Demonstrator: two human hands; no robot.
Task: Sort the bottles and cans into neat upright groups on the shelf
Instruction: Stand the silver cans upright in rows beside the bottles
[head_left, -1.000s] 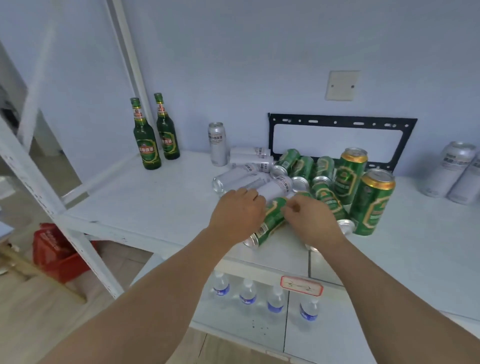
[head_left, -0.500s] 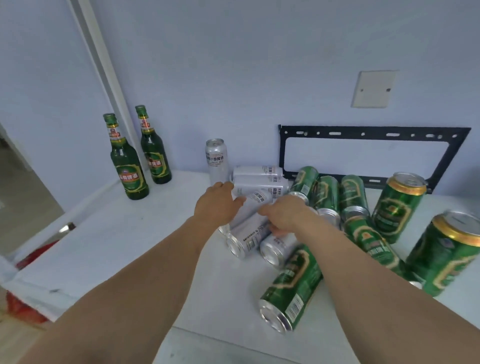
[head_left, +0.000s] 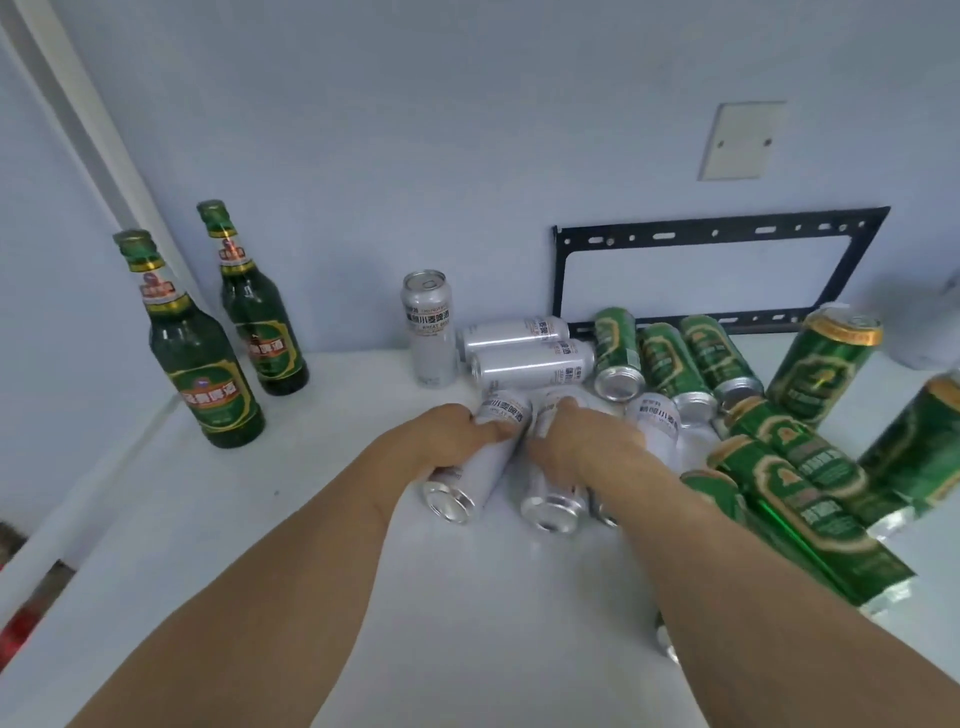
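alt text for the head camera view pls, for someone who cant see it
Left hand and right hand each grip a lying silver can on a white shelf, amid toppled silver and green cans; two green bottles stand left.

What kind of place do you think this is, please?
Probably a storeroom or stock shelf, not a home: a plain white metal shelf holds many green beer cans, silver cans and green glass bottles, before a bare black wall bracket.
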